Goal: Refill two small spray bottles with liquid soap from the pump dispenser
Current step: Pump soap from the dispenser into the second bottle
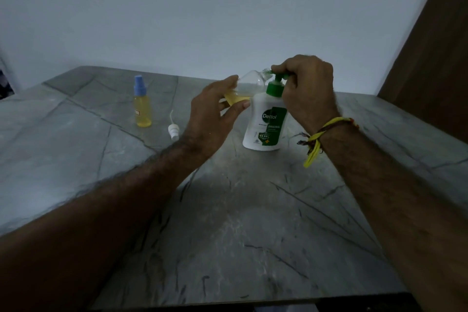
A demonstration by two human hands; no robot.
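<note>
Two hands worked: the left hand (217,106) curled its fingers round a tilted clear plastic spray bottle (247,86), partly filled with yellow soap, its mouth at the nozzle of the white green-topped pump dispenser (266,121) under the right hand (306,86), which gripped the pump head. Well left on the grey marble counter (228,210) stood a full blue-capped bottle (142,104); a white sprayer top (173,129) lay between, unfitted. Roughly half seemed done.
</note>
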